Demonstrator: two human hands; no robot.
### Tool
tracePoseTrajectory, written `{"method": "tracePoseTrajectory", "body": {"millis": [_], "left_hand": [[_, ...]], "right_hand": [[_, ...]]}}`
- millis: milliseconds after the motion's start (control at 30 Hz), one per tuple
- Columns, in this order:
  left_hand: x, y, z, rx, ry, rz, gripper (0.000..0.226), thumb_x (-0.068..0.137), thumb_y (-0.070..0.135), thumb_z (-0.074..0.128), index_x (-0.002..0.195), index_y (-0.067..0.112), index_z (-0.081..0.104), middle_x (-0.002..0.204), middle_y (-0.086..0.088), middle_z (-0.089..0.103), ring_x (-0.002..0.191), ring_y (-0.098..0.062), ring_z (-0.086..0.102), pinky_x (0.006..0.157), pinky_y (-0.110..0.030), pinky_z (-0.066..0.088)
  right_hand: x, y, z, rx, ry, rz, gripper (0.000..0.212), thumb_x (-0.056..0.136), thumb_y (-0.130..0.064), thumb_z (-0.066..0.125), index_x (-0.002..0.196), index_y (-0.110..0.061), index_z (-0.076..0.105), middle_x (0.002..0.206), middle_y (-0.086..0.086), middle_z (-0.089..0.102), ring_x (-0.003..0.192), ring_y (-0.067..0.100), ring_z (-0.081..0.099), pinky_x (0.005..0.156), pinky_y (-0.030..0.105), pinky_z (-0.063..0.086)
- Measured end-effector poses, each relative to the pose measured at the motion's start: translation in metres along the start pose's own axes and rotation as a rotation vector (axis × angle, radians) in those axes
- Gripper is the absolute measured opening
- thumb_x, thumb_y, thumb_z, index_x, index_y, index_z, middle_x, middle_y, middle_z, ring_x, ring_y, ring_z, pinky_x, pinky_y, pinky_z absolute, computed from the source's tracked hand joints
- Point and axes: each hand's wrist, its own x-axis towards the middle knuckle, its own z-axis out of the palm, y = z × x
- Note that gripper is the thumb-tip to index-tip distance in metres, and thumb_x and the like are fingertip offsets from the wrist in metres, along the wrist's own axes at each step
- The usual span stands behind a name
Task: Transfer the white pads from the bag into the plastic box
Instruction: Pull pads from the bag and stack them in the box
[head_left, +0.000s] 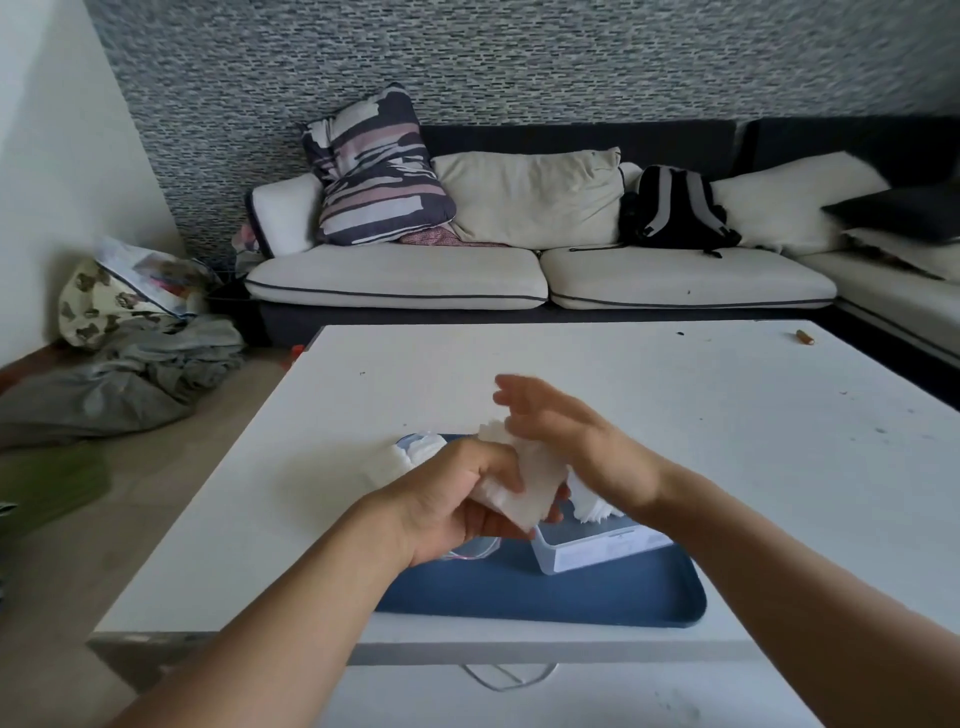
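Observation:
My left hand (457, 493) grips a stack of white pads (524, 483) above the blue tray (571, 597). Over the top of that stack hovers my right hand (566, 436), fingers spread and blurred, touching the pads. The clear plastic bag (415, 449) lies at the tray's far left with more white pads in it, partly hidden behind my left hand. On the tray under my right wrist stands the translucent plastic box (587, 548), where a few white pads (592, 506) stick up.
The tray rests near the front edge of a white table (727, 415). A small orange object (804, 338) lies at the table's far right. Behind the table is a sofa with cushions and a black backpack (675, 208). Clothes are heaped on the floor at left.

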Motion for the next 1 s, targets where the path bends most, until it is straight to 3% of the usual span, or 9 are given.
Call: {"method": "tracePoseTrajectory", "body": {"millis": [67,167,267,400,567,633,800,900,1000], "left_hand": [[0.001,0.0,0.006,0.008,0.01,-0.003,0.044,0.065,0.004,0.049,0.104,0.002,0.068,0.091,-0.022,0.071,0.084,-0.034,0.072,0.059,-0.03,0.056],[0.003,0.0,0.014,-0.036,0.15,0.038,0.028,0.079,0.0,0.049,0.097,0.001,0.071,0.081,-0.019,0.07,0.071,-0.024,0.071,0.057,-0.028,0.057],[0.009,-0.002,0.018,-0.057,0.368,0.071,0.019,0.084,0.016,0.061,0.09,0.008,0.077,0.079,-0.011,0.072,0.072,-0.02,0.072,0.063,-0.031,0.06],[0.021,-0.012,0.031,0.005,0.609,0.18,0.029,0.081,0.037,0.066,0.058,0.024,0.076,0.069,0.003,0.07,0.078,-0.019,0.065,0.082,-0.039,0.052],[0.034,-0.015,0.043,-0.238,0.616,0.175,0.052,0.087,0.055,0.052,0.094,0.01,0.077,0.086,-0.006,0.079,0.075,-0.016,0.073,0.071,-0.032,0.053],[0.043,-0.018,0.038,-0.175,0.706,0.195,0.047,0.089,0.058,0.054,0.096,0.015,0.073,0.081,-0.001,0.078,0.074,-0.013,0.074,0.071,-0.034,0.058],[0.055,-0.025,0.018,-0.018,0.744,0.215,0.042,0.099,0.061,0.04,0.101,0.026,0.063,0.108,-0.002,0.071,0.103,-0.021,0.068,0.098,-0.047,0.053],[0.057,-0.024,0.012,0.036,0.702,0.162,0.049,0.099,0.063,0.04,0.106,0.02,0.063,0.109,-0.004,0.072,0.102,-0.023,0.069,0.097,-0.048,0.055],[0.06,-0.029,0.004,0.366,0.696,0.25,0.036,0.097,0.054,0.051,0.104,0.021,0.06,0.103,0.004,0.071,0.1,-0.02,0.068,0.093,-0.041,0.055]], "right_hand": [[-0.002,0.002,0.007,-0.036,-0.056,0.024,0.035,0.101,-0.034,0.054,0.128,-0.012,0.058,0.111,0.014,0.069,0.081,0.037,0.066,0.061,0.035,0.046],[0.003,0.012,0.009,-0.1,0.035,-0.065,0.037,0.104,-0.029,0.05,0.099,0.006,0.062,0.071,0.009,0.059,0.061,0.019,0.055,0.053,0.029,0.044],[0.009,0.019,0.008,-0.139,0.252,-0.069,0.039,0.102,-0.033,0.053,0.09,0.003,0.061,0.072,0.004,0.057,0.065,0.013,0.052,0.061,0.028,0.043],[0.014,0.023,0.019,0.011,0.439,0.024,0.039,0.101,-0.044,0.05,0.092,-0.007,0.058,0.081,0.003,0.062,0.074,0.018,0.06,0.067,0.031,0.048],[0.019,0.021,0.031,0.023,0.362,0.146,0.066,0.087,-0.07,0.047,0.099,-0.006,0.058,0.094,0.008,0.07,0.088,0.024,0.07,0.08,0.043,0.056],[0.022,0.02,0.025,0.19,0.29,0.158,0.058,0.093,-0.061,0.052,0.104,-0.004,0.061,0.1,0.012,0.069,0.091,0.023,0.07,0.082,0.045,0.06],[0.019,0.027,0.0,0.478,0.02,0.21,0.042,0.098,-0.025,0.061,0.122,0.009,0.061,0.103,0.015,0.07,0.093,0.021,0.07,0.084,0.034,0.059],[0.02,0.033,-0.021,0.382,0.134,0.242,0.021,0.094,-0.017,0.067,0.107,0.0,0.066,0.093,0.009,0.07,0.082,0.016,0.07,0.075,0.031,0.06],[0.028,0.046,-0.048,0.137,0.401,0.355,0.03,0.084,-0.023,0.078,0.106,-0.006,0.066,0.1,0.01,0.068,0.087,0.02,0.068,0.076,0.035,0.062]]}}
